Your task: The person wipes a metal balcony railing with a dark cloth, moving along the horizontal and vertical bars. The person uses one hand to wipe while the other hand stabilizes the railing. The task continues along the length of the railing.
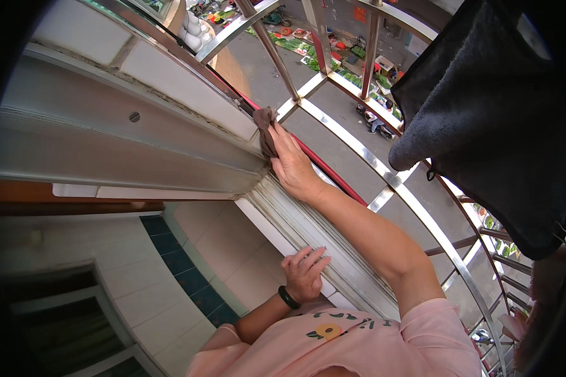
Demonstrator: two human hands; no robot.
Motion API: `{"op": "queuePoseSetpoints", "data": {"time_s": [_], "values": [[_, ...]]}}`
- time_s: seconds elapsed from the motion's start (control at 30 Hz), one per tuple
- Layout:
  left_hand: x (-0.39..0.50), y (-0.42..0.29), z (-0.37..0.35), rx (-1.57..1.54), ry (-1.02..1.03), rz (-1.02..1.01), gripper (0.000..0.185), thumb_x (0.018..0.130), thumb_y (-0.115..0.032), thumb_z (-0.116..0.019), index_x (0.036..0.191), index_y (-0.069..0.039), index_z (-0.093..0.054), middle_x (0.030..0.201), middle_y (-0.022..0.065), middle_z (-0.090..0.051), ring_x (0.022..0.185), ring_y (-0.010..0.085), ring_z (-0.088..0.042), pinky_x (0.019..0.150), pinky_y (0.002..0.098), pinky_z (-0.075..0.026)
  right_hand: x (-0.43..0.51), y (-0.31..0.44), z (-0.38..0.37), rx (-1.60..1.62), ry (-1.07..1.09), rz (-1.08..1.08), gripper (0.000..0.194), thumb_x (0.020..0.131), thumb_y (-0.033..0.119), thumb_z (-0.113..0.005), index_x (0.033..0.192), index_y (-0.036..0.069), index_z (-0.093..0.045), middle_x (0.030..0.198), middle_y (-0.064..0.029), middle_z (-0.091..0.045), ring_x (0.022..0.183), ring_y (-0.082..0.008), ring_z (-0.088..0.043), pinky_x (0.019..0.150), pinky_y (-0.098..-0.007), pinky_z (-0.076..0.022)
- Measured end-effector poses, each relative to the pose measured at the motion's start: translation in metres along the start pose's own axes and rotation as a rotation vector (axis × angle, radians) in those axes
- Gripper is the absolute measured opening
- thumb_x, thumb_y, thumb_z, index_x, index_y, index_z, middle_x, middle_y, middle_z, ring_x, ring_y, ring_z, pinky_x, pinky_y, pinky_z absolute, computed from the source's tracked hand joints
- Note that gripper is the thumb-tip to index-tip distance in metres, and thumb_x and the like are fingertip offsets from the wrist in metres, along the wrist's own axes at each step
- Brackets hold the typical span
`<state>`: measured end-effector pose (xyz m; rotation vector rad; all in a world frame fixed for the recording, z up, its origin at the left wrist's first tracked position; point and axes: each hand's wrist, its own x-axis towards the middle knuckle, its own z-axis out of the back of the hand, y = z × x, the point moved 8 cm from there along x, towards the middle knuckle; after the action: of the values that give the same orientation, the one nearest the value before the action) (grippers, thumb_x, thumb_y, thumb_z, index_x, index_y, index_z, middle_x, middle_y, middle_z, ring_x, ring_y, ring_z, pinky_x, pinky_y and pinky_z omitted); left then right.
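Fingers stretched out, my right hand [292,165] holds a folded brown cloth [265,132]. The cloth lies against the outer corner of the white wall tiles [179,80], beside the end of the metal window frame [137,141]. Below that hand runs the aluminium sliding-window track [306,231]. My left hand [306,273], with a dark bangle [288,298] on its wrist, is at the inner edge of the track. Its fingers are spread and hold nothing; whether they press on the track is hard to tell.
A stainless-steel window cage [353,136] curves around outside, with a red rail [332,169] beside the track. Dark cloth [481,108] hangs at the right. Far below, vegetables [292,45] and people line a street. Indoors is a tiled wall [141,282].
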<state>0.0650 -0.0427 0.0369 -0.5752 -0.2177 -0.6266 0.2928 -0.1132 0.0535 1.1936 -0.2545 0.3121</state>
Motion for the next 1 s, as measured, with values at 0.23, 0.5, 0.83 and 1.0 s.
{"op": "queuePoseSetpoints", "data": {"time_s": [0.23, 0.5, 0.83, 1.0], "values": [[-0.001, 0.000, -0.001, 0.012, 0.001, -0.017, 0.043, 0.080, -0.014, -0.046, 0.117, -0.016, -0.068, 0.131, 0.0014, -0.062, 0.124, 0.0215, -0.048, 0.099, 0.0402, -0.027, 0.008, 0.027, 0.043, -0.028, 0.029, 0.028, 0.057, 0.079, -0.004, -0.064, 0.134, 0.005, -0.051, 0.129, -0.0211, -0.052, 0.108, -0.0418, -0.059, 0.095, -0.0443, -0.0488], [-0.001, 0.001, -0.001, -0.011, -0.003, -0.005, 0.043, 0.080, -0.014, -0.048, 0.119, -0.015, -0.068, 0.131, 0.0017, -0.062, 0.124, 0.0218, -0.048, 0.099, 0.0398, -0.027, 0.031, 0.104, 0.052, -0.122, -0.272, 0.455, 0.058, 0.073, -0.010, -0.060, 0.128, 0.007, -0.057, 0.129, -0.0157, -0.050, 0.113, -0.0358, -0.053, 0.099, -0.0436, -0.0461], [0.000, 0.000, 0.000, -0.003, -0.006, -0.018, 0.044, 0.080, -0.013, -0.048, 0.120, -0.015, -0.067, 0.132, 0.0025, -0.061, 0.124, 0.0230, -0.049, 0.100, 0.0402, -0.026, 0.013, 0.058, 0.052, -0.088, -0.052, 0.077, 0.050, 0.075, -0.005, -0.057, 0.124, 0.006, -0.058, 0.125, -0.0183, -0.056, 0.110, -0.0387, -0.059, 0.094, -0.0426, -0.0494], [0.001, -0.001, 0.001, -0.008, -0.025, -0.016, 0.044, 0.080, -0.011, -0.048, 0.120, -0.014, -0.067, 0.132, 0.0028, -0.061, 0.124, 0.0237, -0.049, 0.100, 0.0408, -0.026, 0.061, 0.168, 0.085, -0.081, -0.335, 0.536, 0.065, 0.075, -0.010, -0.058, 0.137, 0.012, -0.052, 0.134, -0.0176, -0.047, 0.119, -0.0387, -0.051, 0.098, -0.0458, -0.0465]]}}
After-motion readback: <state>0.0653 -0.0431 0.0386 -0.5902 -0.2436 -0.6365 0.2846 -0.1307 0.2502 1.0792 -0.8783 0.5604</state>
